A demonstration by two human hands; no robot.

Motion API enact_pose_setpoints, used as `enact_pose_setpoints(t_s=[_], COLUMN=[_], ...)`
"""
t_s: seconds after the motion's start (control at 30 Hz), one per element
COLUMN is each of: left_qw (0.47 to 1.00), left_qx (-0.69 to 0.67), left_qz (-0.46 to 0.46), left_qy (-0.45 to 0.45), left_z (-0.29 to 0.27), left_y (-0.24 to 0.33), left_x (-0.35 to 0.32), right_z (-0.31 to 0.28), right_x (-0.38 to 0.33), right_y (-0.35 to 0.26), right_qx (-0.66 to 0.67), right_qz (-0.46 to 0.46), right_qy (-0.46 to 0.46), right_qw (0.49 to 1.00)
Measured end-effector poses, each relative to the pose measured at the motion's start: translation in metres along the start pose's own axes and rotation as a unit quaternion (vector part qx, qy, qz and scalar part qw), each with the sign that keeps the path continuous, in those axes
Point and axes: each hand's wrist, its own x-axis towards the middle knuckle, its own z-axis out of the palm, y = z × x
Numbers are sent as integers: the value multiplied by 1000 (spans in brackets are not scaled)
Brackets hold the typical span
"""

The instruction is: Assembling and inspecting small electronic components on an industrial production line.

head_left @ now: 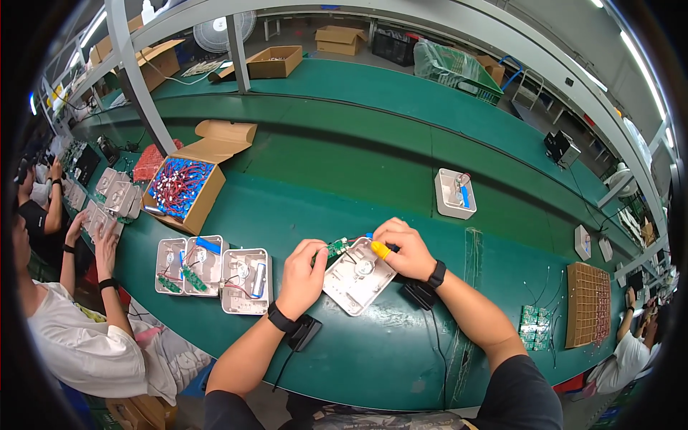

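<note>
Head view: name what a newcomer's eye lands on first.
At centre, the left hand and right hand work over a white square plastic housing on the long green conveyor belt, with a small green circuit board at the fingertips. Left of them stands an open cardboard box of red and blue wired parts.
</note>
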Motion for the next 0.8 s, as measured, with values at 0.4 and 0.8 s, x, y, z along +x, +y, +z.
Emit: enact_pose_setpoints(t_s=[0.4, 0.8], left_qw=[990, 925], left_qx=[-103, 295], left_qz=[-41, -95], left_qy=[-83, -221], left_z=[2, -20], left_y=[-7, 71], left_x=[1, 0], right_z=[2, 11], right_x=[9, 2], right_y=[-14, -8], right_qx=[35, 8], right_qz=[-133, -59], right_qy=[20, 20], right_qw=[990, 998])
